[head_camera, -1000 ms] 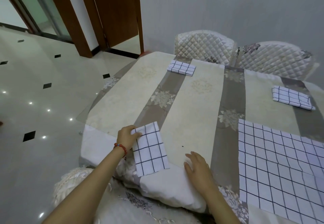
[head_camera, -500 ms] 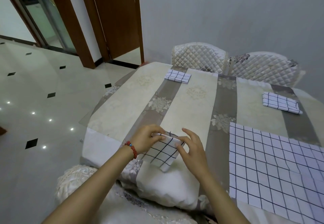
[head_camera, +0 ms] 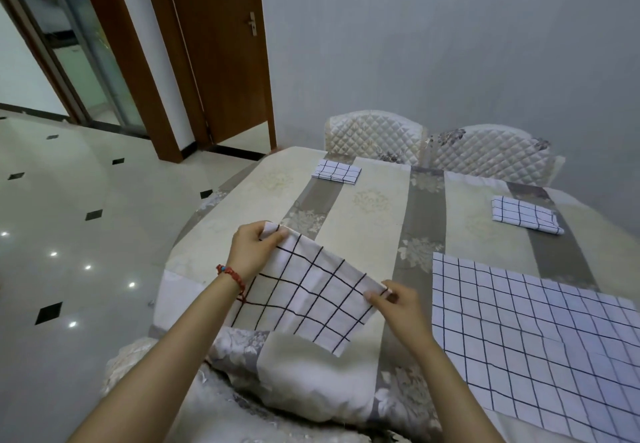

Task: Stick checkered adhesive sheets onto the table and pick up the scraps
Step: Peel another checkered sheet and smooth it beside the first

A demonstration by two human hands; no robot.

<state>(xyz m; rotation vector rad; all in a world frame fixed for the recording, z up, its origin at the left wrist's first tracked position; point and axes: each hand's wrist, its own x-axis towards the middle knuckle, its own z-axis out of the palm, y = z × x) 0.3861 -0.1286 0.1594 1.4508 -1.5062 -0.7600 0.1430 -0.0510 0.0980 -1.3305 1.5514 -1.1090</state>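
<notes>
Checkered sheet (head_camera: 311,300) spreads above the desk (head_camera: 367,207), left hand (head_camera: 254,252) and right hand (head_camera: 398,302) each pinching a corner; keeping it taut should prevent wrinkles.

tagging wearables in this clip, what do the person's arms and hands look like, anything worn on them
Both forearms are bare, with no sleeves in view. The left hand has a red beaded cord bracelet at the wrist, a loose strand hanging from it. The right hand and its wrist show nothing worn: no ring, watch or glove can be seen.
</notes>
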